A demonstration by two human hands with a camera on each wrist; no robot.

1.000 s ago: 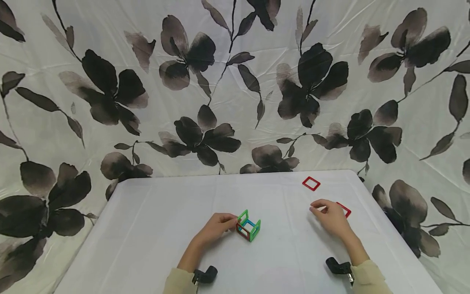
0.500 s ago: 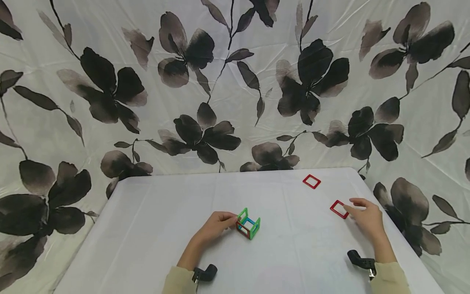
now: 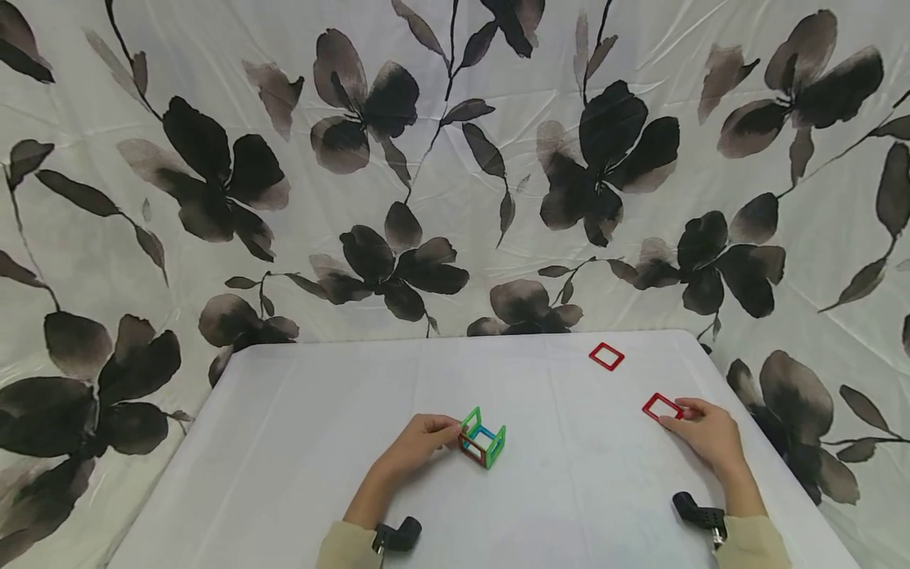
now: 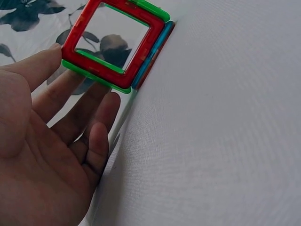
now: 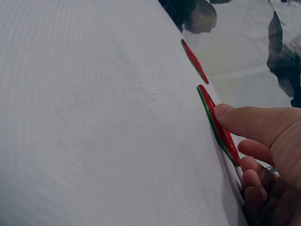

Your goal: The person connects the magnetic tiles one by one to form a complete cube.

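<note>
My left hand (image 3: 418,444) holds a small box-like build of magnetic tiles (image 3: 489,460) standing at the middle of the table. In the left wrist view its thumb presses the edge of a red square tile (image 4: 96,69), with fingers behind the green edging; a blue tile (image 4: 153,55) forms the base. Over at the right, my right hand (image 3: 713,438) pinches a red square tile (image 3: 650,402) by its near right corner, low at the tabletop. The right wrist view shows the thumb on the tile's red upper face (image 5: 210,103), with a green layer under it.
Another red square tile (image 3: 596,349) lies flat farther back, near the far right of the white table (image 3: 341,379). A floral cloth (image 3: 498,261) hangs behind the table. Each wrist carries a black camera mount (image 3: 401,533).
My right hand has moved right, past the nearer red tile, and its thumb and fingers have closed on that tile's corner. The left hand and the build stay in place.
</note>
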